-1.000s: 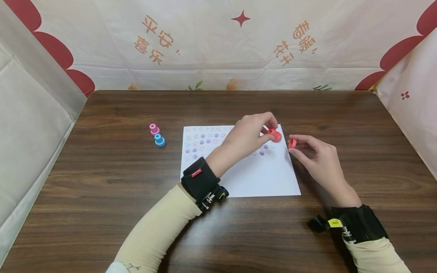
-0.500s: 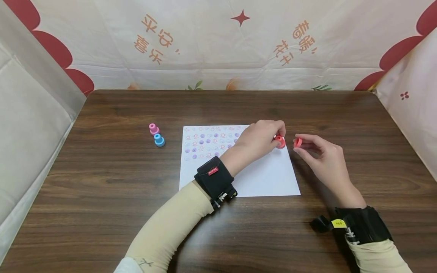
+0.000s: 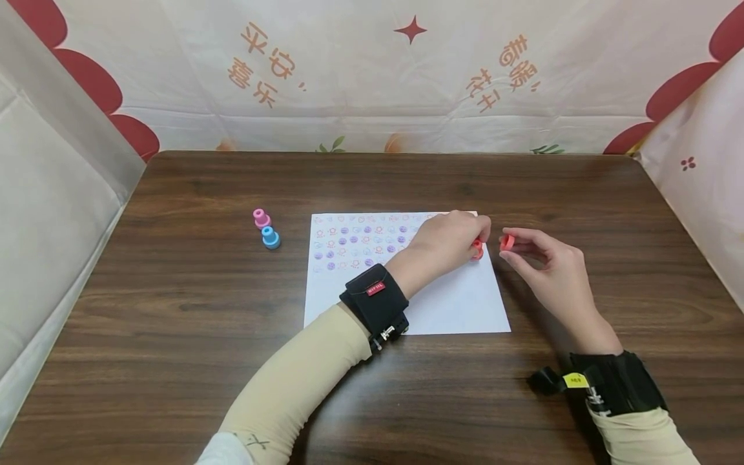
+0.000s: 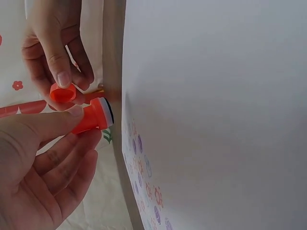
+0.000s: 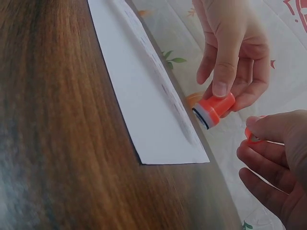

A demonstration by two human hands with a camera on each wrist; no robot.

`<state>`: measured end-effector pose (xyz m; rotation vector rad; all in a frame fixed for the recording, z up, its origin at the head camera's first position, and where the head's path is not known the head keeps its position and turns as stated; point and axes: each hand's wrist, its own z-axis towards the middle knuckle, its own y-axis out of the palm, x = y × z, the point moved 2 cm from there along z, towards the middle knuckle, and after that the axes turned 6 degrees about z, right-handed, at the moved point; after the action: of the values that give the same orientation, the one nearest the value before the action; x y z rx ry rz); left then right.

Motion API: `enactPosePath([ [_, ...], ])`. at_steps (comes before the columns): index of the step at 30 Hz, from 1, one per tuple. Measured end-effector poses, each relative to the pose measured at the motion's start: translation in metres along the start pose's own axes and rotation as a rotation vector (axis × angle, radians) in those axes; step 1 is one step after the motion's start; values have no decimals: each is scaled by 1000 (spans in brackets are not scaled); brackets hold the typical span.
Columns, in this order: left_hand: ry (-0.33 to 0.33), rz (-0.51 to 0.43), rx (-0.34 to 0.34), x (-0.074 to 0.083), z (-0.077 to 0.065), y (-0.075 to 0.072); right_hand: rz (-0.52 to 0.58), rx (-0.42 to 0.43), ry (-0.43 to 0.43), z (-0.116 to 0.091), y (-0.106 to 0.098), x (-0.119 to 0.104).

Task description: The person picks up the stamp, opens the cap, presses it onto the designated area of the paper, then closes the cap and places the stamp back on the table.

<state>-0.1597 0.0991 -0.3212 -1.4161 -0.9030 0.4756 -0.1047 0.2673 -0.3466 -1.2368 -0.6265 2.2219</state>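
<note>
My left hand [image 3: 443, 244] pinches a red self-inking stamp [image 4: 91, 119] by its handle, over the right edge of the white paper [image 3: 459, 303]. The stamp's dark face is uncovered. In the right wrist view the stamp appears tilted and apart from the paper. Just to the right, my right hand [image 3: 552, 278] holds a small red stamp cap [image 3: 507, 243] between thumb and fingertips, its hollow side visible in the left wrist view. Stamp and cap are close but separate. Rows of purple, red and blue prints [image 3: 354, 240] mark the upper paper, partly hidden by my left hand.
At the left of the brown wooden table [image 3: 192, 310] stand a pink stamp [image 3: 261, 218] and a blue stamp [image 3: 270, 237], side by side. A printed cloth [image 3: 372, 77] hangs behind the table's far edge.
My left hand has moved right and slightly nearer with the stamp, to the paper's right edge. My right hand shifted a little right with the cap, then stayed still.
</note>
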Motion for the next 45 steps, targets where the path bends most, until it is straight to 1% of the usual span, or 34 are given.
enactPosePath([
  [5, 2, 29, -18, 1, 1, 2, 5, 5, 6, -1, 0, 0],
  [12, 22, 42, -6, 2, 1, 5, 3, 10, 12, -1, 0, 1],
  [19, 29, 62, -7, 2, 2, 6, 3, 14, 4, -2, 0, 1],
  [30, 45, 91, 14, 3, 3, 7, -5, 10, 10, -2, 0, 3],
  [45, 34, 146, 18, 7, 6, 9, 7, 10, 3, -2, 0, 4],
])
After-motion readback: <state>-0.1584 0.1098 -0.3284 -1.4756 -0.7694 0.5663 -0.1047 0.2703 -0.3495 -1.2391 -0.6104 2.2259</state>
